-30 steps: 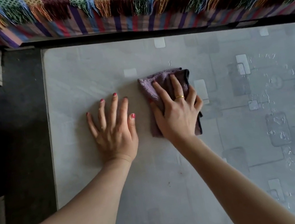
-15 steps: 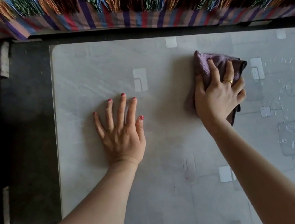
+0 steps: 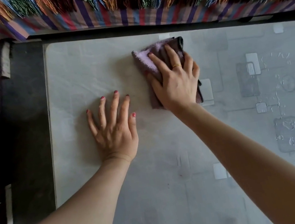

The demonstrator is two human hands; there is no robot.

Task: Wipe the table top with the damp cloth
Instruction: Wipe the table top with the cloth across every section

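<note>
The right hand [image 3: 176,85] presses the folded cloth [image 3: 143,61] flat on the bench [image 3: 81,74], fingers [image 3: 157,60] spread for pressure, not gripping — the left hand [image 3: 115,129] lies open, empty, likely bracing.

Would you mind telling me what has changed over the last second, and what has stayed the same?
The right hand slid the purple cloth away from the left hand along the table top, then back toward it, ending nearer the far edge. Nothing was picked up or released. The left hand stayed flat, fingers spread.
</note>
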